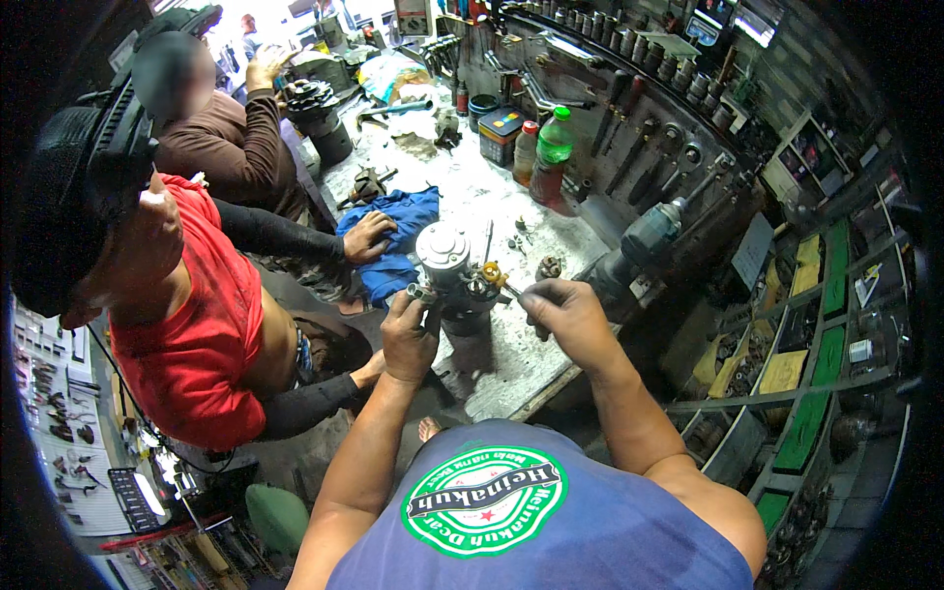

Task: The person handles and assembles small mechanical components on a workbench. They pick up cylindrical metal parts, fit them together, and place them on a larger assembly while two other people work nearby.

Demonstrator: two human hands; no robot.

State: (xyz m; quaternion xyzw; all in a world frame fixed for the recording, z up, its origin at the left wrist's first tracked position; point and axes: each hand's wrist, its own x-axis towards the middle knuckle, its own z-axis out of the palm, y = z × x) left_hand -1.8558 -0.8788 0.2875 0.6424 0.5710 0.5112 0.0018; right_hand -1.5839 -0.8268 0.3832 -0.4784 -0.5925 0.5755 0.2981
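Note:
A starter motor (442, 248) with a silver round cap stands upright near the workbench's front edge. A yellowish round part (492, 271) sits on its right side. Just in front of the motor, my left hand (409, 342) is closed around a small metal socket (421, 292), held end up. To the motor's right, my right hand (568, 317) is pinched on a thin metal piece (511, 290) that points at the motor's side. Its kind is too small to make out, and I cannot tell whether it touches the motor.
A person in a red shirt (211, 364) stands at my left, one hand on a blue cloth (398, 236). Another person (221, 138) works farther back. Bottles (555, 147) and a grey-blue power tool (651, 236) line the bench's right side. Parts shelves (801, 383) stand at right.

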